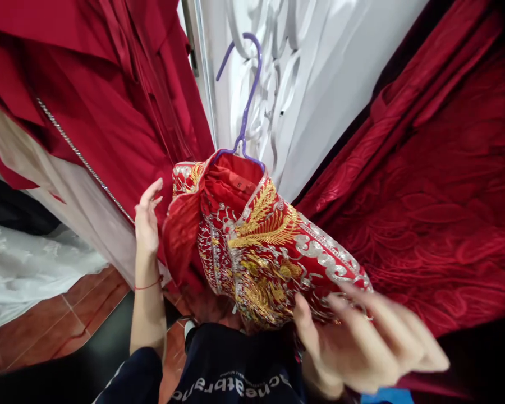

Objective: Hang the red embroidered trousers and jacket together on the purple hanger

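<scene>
A red jacket [269, 252] with dense gold and silver embroidery hangs on a purple hanger [248, 106]. Its front is parted at the neck, baring a red lining with a small size tag [239, 184] marked S. My left hand [148, 216] is raised beside the jacket's turned-back front edge, its fingers loosely bent and holding nothing. Close to the hem of the sleeve on the other side is my right hand [370, 339], slightly blurred, with thumb and fingers spread apart. Whether its fingertips touch the embroidered cloth I cannot tell.
Red garments [122, 95] hang at the left, beside pale cloth and a white lace piece [33, 269]. More dark red patterned fabric [437, 224] fills the right. Behind the hanger is a white scrolled metal frame [273, 73]. Tiled floor [63, 320] shows below.
</scene>
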Tool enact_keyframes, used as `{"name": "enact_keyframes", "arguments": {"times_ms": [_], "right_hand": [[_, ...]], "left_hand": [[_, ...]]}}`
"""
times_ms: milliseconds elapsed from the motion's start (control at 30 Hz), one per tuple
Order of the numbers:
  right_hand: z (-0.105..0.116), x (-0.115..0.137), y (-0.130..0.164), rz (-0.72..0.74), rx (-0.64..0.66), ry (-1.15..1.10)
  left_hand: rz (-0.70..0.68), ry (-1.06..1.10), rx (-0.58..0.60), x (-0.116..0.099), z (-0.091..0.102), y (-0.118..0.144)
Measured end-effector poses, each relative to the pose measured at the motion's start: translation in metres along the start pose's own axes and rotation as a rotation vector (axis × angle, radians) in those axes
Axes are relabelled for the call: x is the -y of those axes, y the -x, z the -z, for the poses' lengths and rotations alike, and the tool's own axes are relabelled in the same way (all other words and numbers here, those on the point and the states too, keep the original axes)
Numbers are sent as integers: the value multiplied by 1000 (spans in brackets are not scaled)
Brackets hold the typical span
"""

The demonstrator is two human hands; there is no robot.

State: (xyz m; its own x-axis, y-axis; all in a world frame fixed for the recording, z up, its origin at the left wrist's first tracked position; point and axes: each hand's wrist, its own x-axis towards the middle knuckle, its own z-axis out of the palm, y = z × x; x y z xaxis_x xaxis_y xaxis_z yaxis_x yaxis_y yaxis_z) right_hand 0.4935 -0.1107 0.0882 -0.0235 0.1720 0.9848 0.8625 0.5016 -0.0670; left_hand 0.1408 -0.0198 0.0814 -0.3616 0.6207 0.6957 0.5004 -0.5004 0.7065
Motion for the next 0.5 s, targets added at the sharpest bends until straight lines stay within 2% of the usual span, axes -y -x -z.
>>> {"name": "enact_keyframes", "arguments": {"times_ms": [100, 200, 300, 400, 467, 500], "right_hand": [[-10, -16, -8, -164, 113, 122], [-22, -27, -9, -173, 175, 98], [-25, -38, -10, -141, 183, 69], [-25, -46, -15, -119, 195, 24], [-26, -48, -21, -118, 158, -36], [-26, -47, -23, -123, 134, -73]], "left_hand": [[-33, -39, 57, 21, -5, -22], [-45, -81, 73, 41, -20, -38], [-71, -124, -112, 55, -27, -45], [-100, -233, -310, 57, -22, -51], [-90, -212, -373, 52, -16, -62], [-86, -165, -366, 48, -14, -70]]}}
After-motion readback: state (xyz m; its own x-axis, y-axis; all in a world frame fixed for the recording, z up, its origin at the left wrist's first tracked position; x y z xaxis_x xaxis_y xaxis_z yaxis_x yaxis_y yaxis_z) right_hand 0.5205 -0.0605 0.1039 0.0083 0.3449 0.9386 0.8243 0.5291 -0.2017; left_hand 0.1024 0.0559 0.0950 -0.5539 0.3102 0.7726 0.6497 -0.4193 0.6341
